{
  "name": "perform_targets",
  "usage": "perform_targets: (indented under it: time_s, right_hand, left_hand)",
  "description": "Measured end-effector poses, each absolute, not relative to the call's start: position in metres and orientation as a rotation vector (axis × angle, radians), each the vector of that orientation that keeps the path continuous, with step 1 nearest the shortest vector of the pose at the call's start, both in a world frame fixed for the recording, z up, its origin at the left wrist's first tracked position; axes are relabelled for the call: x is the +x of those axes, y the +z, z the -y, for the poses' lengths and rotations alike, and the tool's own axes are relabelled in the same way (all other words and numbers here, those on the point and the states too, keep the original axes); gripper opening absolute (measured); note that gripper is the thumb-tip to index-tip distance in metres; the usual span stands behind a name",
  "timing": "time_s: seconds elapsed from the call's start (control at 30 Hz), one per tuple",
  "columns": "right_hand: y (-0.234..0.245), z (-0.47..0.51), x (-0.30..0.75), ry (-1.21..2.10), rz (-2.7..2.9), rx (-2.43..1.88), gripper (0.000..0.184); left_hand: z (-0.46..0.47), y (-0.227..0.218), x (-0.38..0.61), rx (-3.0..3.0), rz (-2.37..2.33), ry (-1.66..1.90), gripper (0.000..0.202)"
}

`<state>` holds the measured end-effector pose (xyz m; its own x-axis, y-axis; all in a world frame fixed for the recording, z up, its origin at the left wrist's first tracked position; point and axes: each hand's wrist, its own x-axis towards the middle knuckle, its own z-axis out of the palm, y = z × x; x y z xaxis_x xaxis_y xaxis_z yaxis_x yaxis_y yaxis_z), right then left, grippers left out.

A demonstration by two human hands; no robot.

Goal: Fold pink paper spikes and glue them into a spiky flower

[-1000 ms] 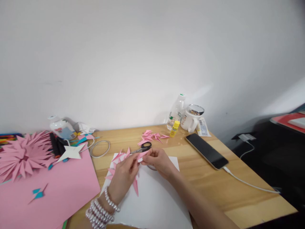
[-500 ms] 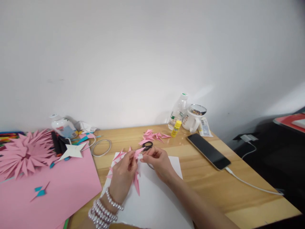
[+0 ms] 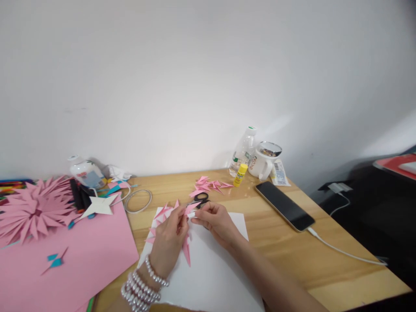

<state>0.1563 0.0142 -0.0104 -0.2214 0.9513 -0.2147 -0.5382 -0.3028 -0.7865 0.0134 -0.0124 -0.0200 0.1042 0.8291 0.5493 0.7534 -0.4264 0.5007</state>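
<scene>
My left hand [image 3: 171, 234], with pearl bracelets at the wrist, pinches a folded pink paper piece [image 3: 192, 208] over a white sheet [image 3: 214, 268]. My right hand [image 3: 216, 221] comes in from the right, its thumb and fingers closed on a small white piece [image 3: 191, 215] against the pink fold; whether it is paper or tape I cannot tell. More pink folded points [image 3: 186, 251] hang below and lie behind my left hand. Black-handled scissors [image 3: 201, 197] lie just beyond my fingers, their blades partly hidden.
Pink folded pieces [image 3: 211, 185], a yellow glue stick [image 3: 240, 175], a plastic bottle [image 3: 243, 151] and a white mug [image 3: 261, 162] stand along the back. A phone [image 3: 284, 206] with a cable lies right. On the left are pink sheets [image 3: 97, 260] and a spiky pink paper ornament [image 3: 34, 212].
My right hand has shifted slightly, and its fingers are now curled closer around the white piece. My left hand keeps its hold on the pink fold almost in place.
</scene>
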Motion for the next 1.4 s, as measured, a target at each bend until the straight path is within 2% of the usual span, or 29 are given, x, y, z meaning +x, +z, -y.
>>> perform_targets:
  time_s: [0.6,0.9,1.03,1.2,1.4]
  right_hand:
    - [-0.011,-0.013,0.153,1.708,0.707,-0.864,0.028]
    - [-0.015,-0.015,0.154,1.69,0.731,-0.884,0.028]
    - [-0.018,-0.016,0.154,1.695,0.784,-0.866,0.028]
    - [-0.014,-0.015,0.158,1.776,0.845,-0.8,0.025]
    - [-0.011,-0.016,0.161,1.822,0.823,-0.819,0.026]
  left_hand:
    - [0.014,-0.011,0.017,2.283,-1.557,1.299,0.02]
    - [0.011,0.003,0.019,1.536,-1.44,1.23,0.013]
    - [0.008,0.009,0.019,1.276,-1.412,1.196,0.019]
    - [0.007,0.015,0.014,1.148,-1.242,1.034,0.026]
    - [0.008,0.017,0.011,1.14,-1.118,0.984,0.014]
